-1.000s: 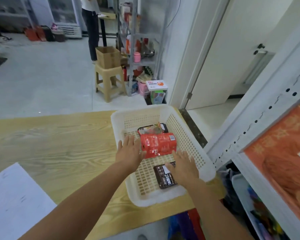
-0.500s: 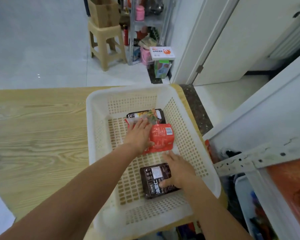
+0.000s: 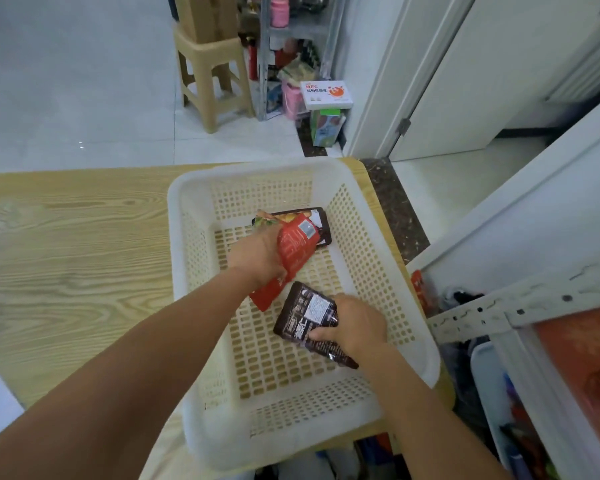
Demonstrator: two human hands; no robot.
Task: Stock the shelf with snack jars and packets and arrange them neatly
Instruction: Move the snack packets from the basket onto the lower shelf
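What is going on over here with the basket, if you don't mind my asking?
A person is picking snack packets out of a white basket on a wooden table. The left hand grips a red packet, tilted up off the basket floor. The right hand grips a dark brown packet. One more dark packet lies at the basket's far end. The shelf stands just to the right.

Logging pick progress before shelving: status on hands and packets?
Left hand grips red packet, tilted over the basket. Right hand grips dark packet, also tilted. Third packet lies at the far end, partly behind the red one.
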